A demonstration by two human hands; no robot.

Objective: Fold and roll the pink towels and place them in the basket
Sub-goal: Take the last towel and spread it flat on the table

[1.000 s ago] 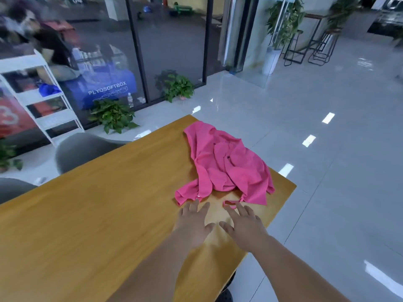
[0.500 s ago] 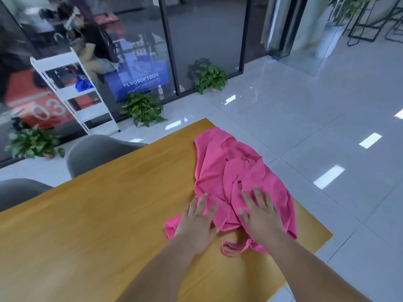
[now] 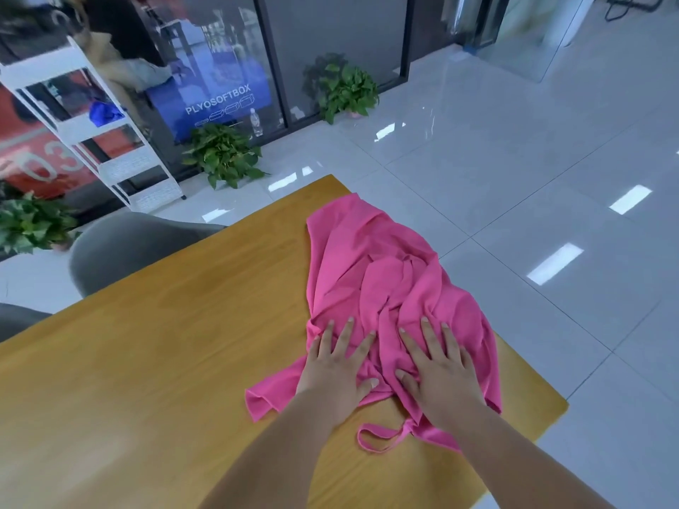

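Towel [image 3: 371, 259] on table [image 3: 165, 343]; both hands atop towel.

A crumpled pink towel [image 3: 371, 266] lay at the far right end of the wooden desk [image 3: 165, 354], a thin loop of it trailing toward the near edge. The left hand [image 3: 336, 365] and right hand [image 3: 439, 369] rested flat on the cloth side by side, fingers [image 3: 428, 334] spread and straight. Beyond the desk stood a grey chair [image 3: 121, 244], a white shelf rack [image 3: 92, 134] and potted plants [image 3: 224, 152] on the glossy tiled floor [image 3: 514, 159].

left hand [image 3: 336, 367]: flat, fingers spread, on near left part of pink towel [image 3: 367, 259] | right hand [image 3: 442, 371]: flat, fingers spread, on its near right part
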